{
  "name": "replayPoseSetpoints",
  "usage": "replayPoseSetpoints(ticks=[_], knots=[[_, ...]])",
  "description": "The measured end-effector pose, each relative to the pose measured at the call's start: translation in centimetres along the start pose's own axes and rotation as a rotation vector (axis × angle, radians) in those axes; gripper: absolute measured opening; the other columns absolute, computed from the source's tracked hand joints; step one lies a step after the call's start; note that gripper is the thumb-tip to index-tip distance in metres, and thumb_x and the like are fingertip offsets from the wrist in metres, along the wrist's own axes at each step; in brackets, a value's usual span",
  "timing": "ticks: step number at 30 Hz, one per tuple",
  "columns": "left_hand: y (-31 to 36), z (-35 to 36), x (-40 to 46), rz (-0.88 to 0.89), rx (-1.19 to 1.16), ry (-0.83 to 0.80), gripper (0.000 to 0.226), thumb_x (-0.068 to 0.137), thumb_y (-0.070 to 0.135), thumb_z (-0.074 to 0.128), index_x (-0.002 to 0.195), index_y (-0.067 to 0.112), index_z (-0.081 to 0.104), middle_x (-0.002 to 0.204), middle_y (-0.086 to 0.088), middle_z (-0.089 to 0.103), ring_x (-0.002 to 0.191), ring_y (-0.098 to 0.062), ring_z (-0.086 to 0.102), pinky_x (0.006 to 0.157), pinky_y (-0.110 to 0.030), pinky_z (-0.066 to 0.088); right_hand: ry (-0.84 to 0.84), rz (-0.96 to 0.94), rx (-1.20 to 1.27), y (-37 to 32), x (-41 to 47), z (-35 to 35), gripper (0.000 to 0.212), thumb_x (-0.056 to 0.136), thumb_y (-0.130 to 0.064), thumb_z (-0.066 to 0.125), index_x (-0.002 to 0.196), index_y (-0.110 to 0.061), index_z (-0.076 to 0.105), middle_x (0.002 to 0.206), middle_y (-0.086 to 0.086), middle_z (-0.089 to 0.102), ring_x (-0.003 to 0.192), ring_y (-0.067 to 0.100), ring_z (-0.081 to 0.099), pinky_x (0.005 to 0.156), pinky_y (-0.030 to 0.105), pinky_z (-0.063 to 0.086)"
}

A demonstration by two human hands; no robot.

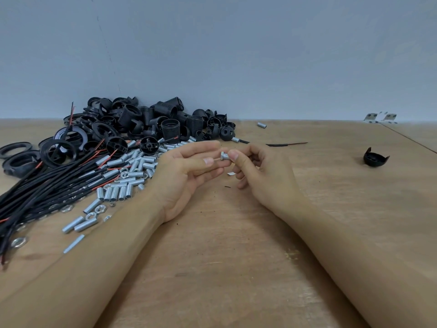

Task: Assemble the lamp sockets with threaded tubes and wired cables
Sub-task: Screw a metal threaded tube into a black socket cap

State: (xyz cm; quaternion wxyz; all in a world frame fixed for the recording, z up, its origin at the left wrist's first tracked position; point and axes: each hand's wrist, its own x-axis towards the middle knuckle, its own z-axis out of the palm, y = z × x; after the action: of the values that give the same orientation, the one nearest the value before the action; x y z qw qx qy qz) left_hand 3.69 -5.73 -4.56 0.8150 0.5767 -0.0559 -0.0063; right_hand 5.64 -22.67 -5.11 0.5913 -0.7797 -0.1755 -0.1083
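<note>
Two hands (189, 169) are seen, one tube (225, 156) held between them, one lone cap (375, 157), two brackets (371, 117), and uncounted heaps of sockets (151, 119), tubes (132, 171) and cables (42, 192).

Socket pile (151, 124) behind tubes (127, 176), cables (42, 192) left, lone cap (375, 158) far right.

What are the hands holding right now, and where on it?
A short threaded tube with a nut on its left end. The right hand pinches the tube's right end; the left hand touches the nut end with thumb and fingertips.
</note>
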Motion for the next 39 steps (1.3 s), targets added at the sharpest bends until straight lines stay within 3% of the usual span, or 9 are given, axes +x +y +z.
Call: replayPoseSetpoints(ticks=[6, 10, 16, 20, 26, 30, 33, 37, 39], knots=[[0.26, -0.05, 0.03, 0.049, 0.019, 0.027, 0.033, 0.084, -0.007, 0.047, 0.103, 0.006, 0.071, 0.106, -0.016, 0.074, 0.113, -0.026, 0.067, 0.093, -0.041, 0.049, 0.013, 0.086, 0.090, 0.15, 0.22, -0.17, 0.013, 0.090, -0.022, 0.070, 0.082, -0.013, 0.069, 0.063, -0.003, 0.067, 0.055, 0.009, 0.064, 0.051, 0.026, 0.055], [-0.06, 0.18, 0.17, 0.063, 0.097, 0.081, 0.049, 0.071, -0.001, 0.057, 0.119, 0.008, 0.065, 0.115, -0.015, 0.071, 0.116, -0.027, 0.065, 0.090, -0.037, 0.051, 0.009, 0.128, 0.180, 0.15, 0.41, -0.12, 0.012, 0.088, -0.014, 0.072, 0.078, -0.021, 0.071, 0.068, -0.003, 0.069, 0.063, 0.012, 0.068, 0.057, 0.026, 0.056], [0.33, -0.33, 0.21, 0.124, 0.071, 0.083, 0.056, 0.065, 0.004, 0.050, 0.119, 0.008, 0.064, 0.086, -0.011, 0.076, 0.103, -0.022, 0.067, 0.091, -0.038, 0.047, 0.026, 0.152, 0.173, -0.11, 0.39, -0.26, 0.009, 0.087, -0.010, 0.072, 0.079, -0.015, 0.072, 0.065, -0.001, 0.070, 0.060, 0.014, 0.069, 0.056, 0.024, 0.056], [-0.19, 0.27, 0.02, 0.113, 0.209, 0.049, 0.066, 0.059, 0.002, 0.052, 0.123, 0.012, 0.061, 0.110, -0.014, 0.073, 0.116, -0.027, 0.061, 0.097, -0.044, 0.049, 0.013, 0.151, 0.161, -0.41, 0.31, -0.24, 0.009, 0.089, -0.010, 0.070, 0.079, -0.012, 0.070, 0.063, -0.001, 0.069, 0.058, 0.012, 0.067, 0.054, 0.023, 0.055], [0.20, -0.14, 0.01, 0.175, 0.113, 0.055, 0.063, 0.058, 0.003, 0.045, 0.119, 0.004, 0.062, 0.077, -0.011, 0.073, 0.101, -0.024, 0.065, 0.088, -0.034, 0.047, 0.012, 0.172, 0.128, -0.38, 0.23, -0.08, 0.016, 0.089, -0.011, 0.070, 0.074, -0.015, 0.067, 0.059, -0.002, 0.067, 0.054, 0.010, 0.065, 0.052, 0.024, 0.055], [-0.15, 0.24, -0.16, 0.142, 0.197, 0.018, 0.075, 0.054, 0.003, 0.045, 0.127, 0.007, 0.057, 0.102, -0.013, 0.074, 0.115, -0.025, 0.060, 0.094, -0.037, 0.046, 0.009, 0.170, 0.115, -0.34, 0.27, -0.04, 0.015, 0.088, -0.011, 0.071, 0.074, -0.016, 0.067, 0.059, -0.003, 0.068, 0.054, 0.010, 0.065, 0.051, 0.025, 0.056], [0.01, 0.06, -0.12, 0.176, 0.158, 0.020, 0.073, 0.053, 0.004, 0.041, 0.124, 0.002, 0.058, 0.072, -0.009, 0.070, 0.103, -0.026, 0.065, 0.090, -0.036, 0.046, 0.041, 0.182, 0.091, -0.18, 0.39, -0.15, 0.014, 0.089, -0.012, 0.071, 0.075, -0.015, 0.067, 0.059, -0.003, 0.068, 0.052, 0.012, 0.066, 0.052, 0.029, 0.058], [0.01, 0.28, -0.18, 0.179, 0.269, 0.059, 0.077, 0.050, 0.003, 0.043, 0.125, 0.010, 0.058, 0.102, -0.008, 0.075, 0.110, -0.021, 0.063, 0.090, -0.034, 0.045, 0.020, 0.189, 0.119, -0.35, 0.33, 0.03, 0.017, 0.088, -0.010, 0.071, 0.073, -0.015, 0.066, 0.057, -0.004, 0.067, 0.052, 0.009, 0.064, 0.050, 0.024, 0.055], [-0.06, 0.54, -0.43, 0.225, 0.312, 0.018, 0.075, 0.050, 0.002, 0.041, 0.122, 0.011, 0.059, 0.087, -0.006, 0.075, 0.111, -0.023, 0.064, 0.093, -0.035, 0.046, 0.019, 0.193, 0.126, -0.43, 0.23, 0.08, 0.018, 0.088, -0.009, 0.071, 0.072, -0.015, 0.065, 0.056, -0.004, 0.067, 0.052, 0.008, 0.063, 0.049, 0.022, 0.053]])
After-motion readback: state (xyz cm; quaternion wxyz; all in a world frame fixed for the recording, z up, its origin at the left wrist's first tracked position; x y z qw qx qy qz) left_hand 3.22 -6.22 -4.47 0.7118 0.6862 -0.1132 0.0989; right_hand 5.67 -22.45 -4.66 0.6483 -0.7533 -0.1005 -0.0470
